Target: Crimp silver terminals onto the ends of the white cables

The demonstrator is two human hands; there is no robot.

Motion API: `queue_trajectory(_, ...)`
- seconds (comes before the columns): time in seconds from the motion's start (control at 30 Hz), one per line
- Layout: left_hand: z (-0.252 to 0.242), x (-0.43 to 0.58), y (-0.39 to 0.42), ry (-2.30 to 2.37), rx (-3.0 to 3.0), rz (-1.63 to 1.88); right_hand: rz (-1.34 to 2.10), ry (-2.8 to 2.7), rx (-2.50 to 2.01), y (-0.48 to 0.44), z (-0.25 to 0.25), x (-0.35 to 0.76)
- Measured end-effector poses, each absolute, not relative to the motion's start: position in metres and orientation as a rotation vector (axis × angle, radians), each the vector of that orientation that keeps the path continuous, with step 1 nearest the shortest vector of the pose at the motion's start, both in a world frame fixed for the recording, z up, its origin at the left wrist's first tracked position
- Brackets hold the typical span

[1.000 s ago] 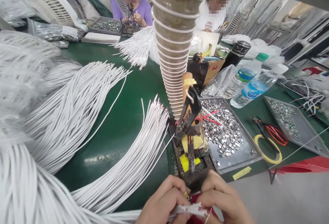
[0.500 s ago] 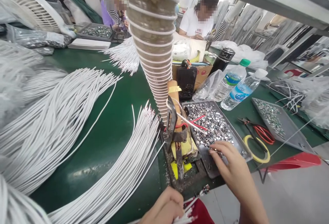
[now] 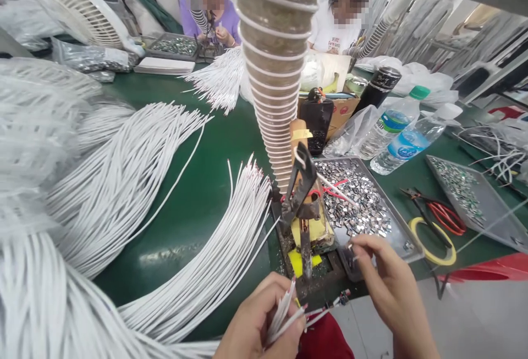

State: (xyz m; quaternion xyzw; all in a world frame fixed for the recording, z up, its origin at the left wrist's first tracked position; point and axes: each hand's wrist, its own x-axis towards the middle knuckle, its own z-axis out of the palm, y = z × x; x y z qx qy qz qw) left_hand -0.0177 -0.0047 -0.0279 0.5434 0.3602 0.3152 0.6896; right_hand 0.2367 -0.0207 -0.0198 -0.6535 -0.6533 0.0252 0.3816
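Observation:
My left hand [image 3: 264,315], at the bottom middle, is closed round several white cables [image 3: 282,315] whose pinkish ends stick up between the fingers. Beside them, cables ending in small metal connectors [image 3: 342,297] poke out to the right. My right hand [image 3: 388,276] is at the near edge of the grey tray [image 3: 406,246], thumb and fingertips pinched on a small metal connector, mostly hidden. Many loose metal connectors [image 3: 363,199] lie in that tray. Between my hands stands a soldering iron [image 3: 304,238] on a dark stand, with a black clip [image 3: 299,183] beside it.
A ribbed extraction hose [image 3: 276,62] hangs over the stand. White cable bundles [image 3: 206,249] cover the left side of the green table [image 3: 173,238]. Right are water bottles [image 3: 402,144], cutters [image 3: 443,216], yellow tape [image 3: 433,243] and another tray [image 3: 490,210]. Two people sit opposite.
My right hand has drawn back from the connector pile to the tray's near edge. My left hand has risen, showing the cable ends more clearly. The view has shifted slightly left.

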Motion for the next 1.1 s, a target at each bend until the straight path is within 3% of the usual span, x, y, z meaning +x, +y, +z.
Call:
queue_trajectory(0.17, -0.011, -0.015, 0.002, 0.818, 1.167, 0.686, 0.352, -1.712, -1.331, -0.041, -0.016, 0.2)
queue_trajectory(0.43, -0.008, -0.012, 0.001, 0.831, 1.13, 0.636, 0.447, -1.758, -1.208, -0.049, -0.031, 0.189)
queue_trajectory(1.1, 0.003, -0.004, 0.011, 1.068, 1.049, 0.581, -0.011, -1.584, -1.386, -0.052, -0.037, 0.173)
